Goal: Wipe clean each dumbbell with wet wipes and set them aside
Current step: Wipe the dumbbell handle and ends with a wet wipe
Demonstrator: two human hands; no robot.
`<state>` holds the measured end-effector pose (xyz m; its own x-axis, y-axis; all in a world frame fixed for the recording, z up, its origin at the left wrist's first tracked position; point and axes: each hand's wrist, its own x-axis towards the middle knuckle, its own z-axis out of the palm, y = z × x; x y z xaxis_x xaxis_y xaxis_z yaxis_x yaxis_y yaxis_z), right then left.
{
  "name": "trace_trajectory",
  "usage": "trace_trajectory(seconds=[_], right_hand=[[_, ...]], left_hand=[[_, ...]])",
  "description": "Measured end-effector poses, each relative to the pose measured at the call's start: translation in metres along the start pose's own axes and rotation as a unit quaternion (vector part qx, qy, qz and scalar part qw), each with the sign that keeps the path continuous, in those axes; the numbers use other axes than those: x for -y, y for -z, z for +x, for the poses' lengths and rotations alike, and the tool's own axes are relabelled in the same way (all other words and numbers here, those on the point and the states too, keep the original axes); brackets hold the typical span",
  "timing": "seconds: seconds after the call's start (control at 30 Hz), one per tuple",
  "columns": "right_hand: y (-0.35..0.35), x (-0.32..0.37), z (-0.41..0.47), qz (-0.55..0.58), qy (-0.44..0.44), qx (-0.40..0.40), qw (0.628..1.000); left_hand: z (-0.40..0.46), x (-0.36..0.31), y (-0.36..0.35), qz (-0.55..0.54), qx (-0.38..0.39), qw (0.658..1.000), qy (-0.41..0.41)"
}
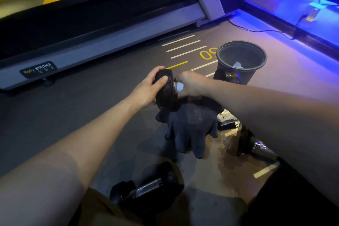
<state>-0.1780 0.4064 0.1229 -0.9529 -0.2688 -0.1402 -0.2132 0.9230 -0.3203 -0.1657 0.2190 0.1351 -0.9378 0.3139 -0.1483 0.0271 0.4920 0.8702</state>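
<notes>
Fingers (161, 79) of the left hand (146, 88) grip the dumbbell (165, 91) while the right hand (190, 86), at three o'clock, pinches a wet wipe (179, 86).

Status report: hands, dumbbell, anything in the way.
Left hand grips the dumbbell end. Right hand presses a wet wipe against it. Dark cloth beneath, bucket just beyond; nothing blocking.

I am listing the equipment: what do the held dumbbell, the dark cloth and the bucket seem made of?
Dumbbell: the end looks like black rubber or coated metal, with a dull sheen. Cloth: soft knitted fabric, matte and draping in folds. Bucket: probably black plastic, with a thin smooth rim.
</notes>
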Motion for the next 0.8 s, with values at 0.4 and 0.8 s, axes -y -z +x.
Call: trace_trajectory(seconds=[0.4, 0.8], right_hand=[[0.018, 0.002, 0.021, 0.094, -0.035, 0.197, 0.975], [-0.013, 0.013, -0.011, -0.187, 0.013, -0.074, 0.98]], left_hand=[[0.001, 0.003, -0.001, -0.031, 0.004, 0.999, -0.008], [-0.002, 0.003, -0.001, -0.028, 0.016, 0.999, -0.019]])
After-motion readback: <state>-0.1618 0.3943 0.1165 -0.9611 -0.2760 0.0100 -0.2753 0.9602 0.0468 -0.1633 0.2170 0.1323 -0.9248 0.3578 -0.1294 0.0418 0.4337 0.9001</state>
